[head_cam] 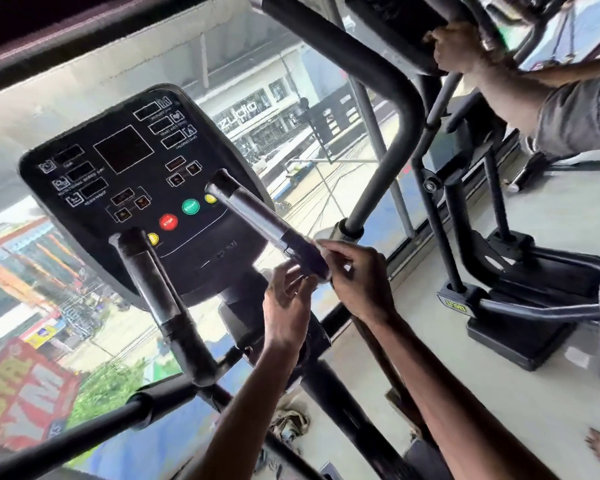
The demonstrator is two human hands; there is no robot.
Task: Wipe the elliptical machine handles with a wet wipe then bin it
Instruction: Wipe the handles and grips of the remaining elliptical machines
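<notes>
The right hand point(357, 280) held the wet wipe point(321, 242), fingers point(340, 252) curled round the handle point(253, 213) low down; its long axis ran up-left toward the console point(84, 209). The left hand point(286, 306) touched just below, grip unclear

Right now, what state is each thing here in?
Wet wipe, wrapped round the right handle.
Right handle, both hands on it.
Left handle, untouched.
Console, screens dark.
Right hand, pinching the wipe.
Left hand, fingers curled under the right handle.
</notes>
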